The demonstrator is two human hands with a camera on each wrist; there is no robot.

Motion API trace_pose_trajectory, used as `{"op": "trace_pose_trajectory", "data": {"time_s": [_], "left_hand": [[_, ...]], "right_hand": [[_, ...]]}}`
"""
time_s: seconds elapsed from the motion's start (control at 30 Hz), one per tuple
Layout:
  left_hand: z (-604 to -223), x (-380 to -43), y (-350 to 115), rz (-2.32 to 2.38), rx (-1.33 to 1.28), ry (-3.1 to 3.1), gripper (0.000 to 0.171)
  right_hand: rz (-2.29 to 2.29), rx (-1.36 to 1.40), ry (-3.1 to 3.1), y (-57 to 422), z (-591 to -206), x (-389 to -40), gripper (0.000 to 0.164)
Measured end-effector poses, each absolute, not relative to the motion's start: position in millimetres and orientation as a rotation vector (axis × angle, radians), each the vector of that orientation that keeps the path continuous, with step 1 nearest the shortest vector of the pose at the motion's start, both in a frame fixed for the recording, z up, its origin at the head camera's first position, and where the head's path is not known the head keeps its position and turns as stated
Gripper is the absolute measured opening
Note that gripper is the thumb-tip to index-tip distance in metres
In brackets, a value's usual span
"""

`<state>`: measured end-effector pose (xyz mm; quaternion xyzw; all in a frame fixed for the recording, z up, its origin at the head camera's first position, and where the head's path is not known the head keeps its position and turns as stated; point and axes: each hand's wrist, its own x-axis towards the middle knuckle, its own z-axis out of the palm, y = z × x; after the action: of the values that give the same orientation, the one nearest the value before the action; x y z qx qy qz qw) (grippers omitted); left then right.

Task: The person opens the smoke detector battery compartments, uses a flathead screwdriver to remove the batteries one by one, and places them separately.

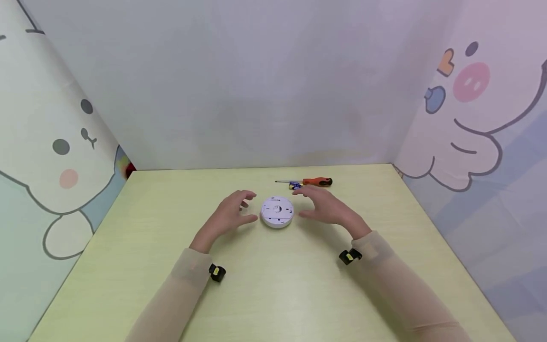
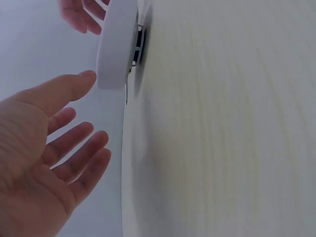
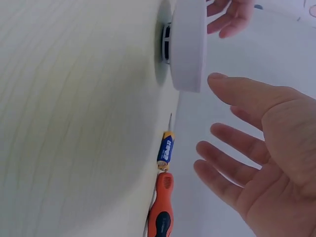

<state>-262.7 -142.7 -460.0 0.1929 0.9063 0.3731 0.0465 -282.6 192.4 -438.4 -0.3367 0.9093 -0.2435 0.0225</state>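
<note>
A round white smoke detector [image 1: 277, 212] lies on the table with its flat back facing up. Its dark vented part [image 2: 138, 47] faces down against the tabletop, as the left wrist view shows. To its left is my left hand [image 1: 231, 212], fingers spread in a loose curve and holding nothing. My right hand [image 1: 322, 204] mirrors it on the right side, thumb and fingers apart. In the right wrist view, the right thumb tip comes close to the rim of the smoke detector [image 3: 189, 47], and the palm holds nothing.
Behind the smoke detector lies a screwdriver [image 1: 317, 181] with an orange and black handle, its shaft pointing left. A blue-and-yellow battery [image 1: 295, 185] sits just in front of the shaft. The pale wooden table [image 1: 273, 285] meets a plain wall at the back and cartoon-printed sheets at both sides.
</note>
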Motion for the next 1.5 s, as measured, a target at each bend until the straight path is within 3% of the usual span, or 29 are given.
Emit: {"op": "trace_pose_trajectory", "data": {"time_s": [0.57, 1.5], "left_hand": [[-459.6, -272.4, -129.3, 0.797, 1.177, 2.945, 0.051], [-464.4, -278.7, -111.2, 0.693, 1.303, 2.921, 0.039]], "right_hand": [[-0.606, -1.706, 2.830, 201.2, -458.9, -295.7, 0.043], [-0.555, -1.864, 2.765, 182.0, -472.9, -300.9, 0.044]]}}
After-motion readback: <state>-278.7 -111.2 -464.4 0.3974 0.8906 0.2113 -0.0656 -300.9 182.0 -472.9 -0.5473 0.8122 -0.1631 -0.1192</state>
